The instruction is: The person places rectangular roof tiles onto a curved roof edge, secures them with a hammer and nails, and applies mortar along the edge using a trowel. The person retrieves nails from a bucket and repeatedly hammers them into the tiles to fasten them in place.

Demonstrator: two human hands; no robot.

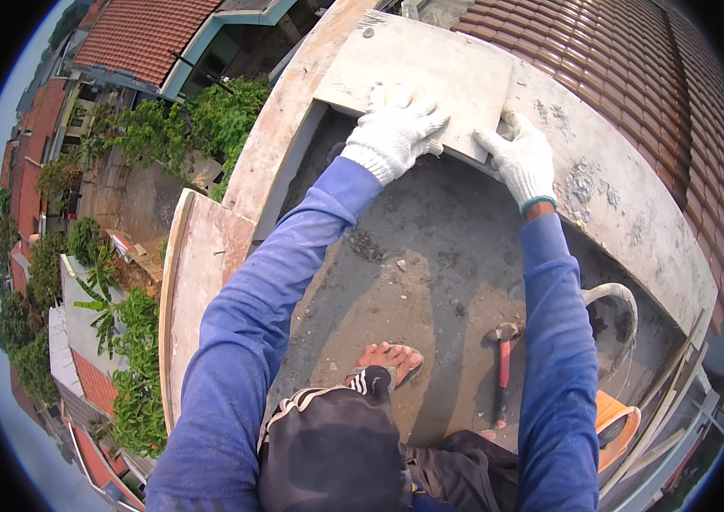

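A flat pale board [417, 60] with a grey spot near one corner lies across the far corner of a low-walled concrete space. My left hand [392, 132], in a white knit glove, rests on the board's near edge with its fingers spread over the top. At the board's near right corner, my right hand [522, 158], gloved the same way, has its thumb and bent fingers about the edge. Part of its grip is hidden. Beneath the board's near edge the space falls into shadow.
A hammer [503, 375] with a red and black handle lies on the rough concrete floor [396, 282] near my bare foot [392, 358]. To the right are a pale curved hose [622, 299], an orange object [613, 427] and wooden strips [665, 410]. Brown roof tiles [584, 51] adjoin the wall top; left lies a drop.
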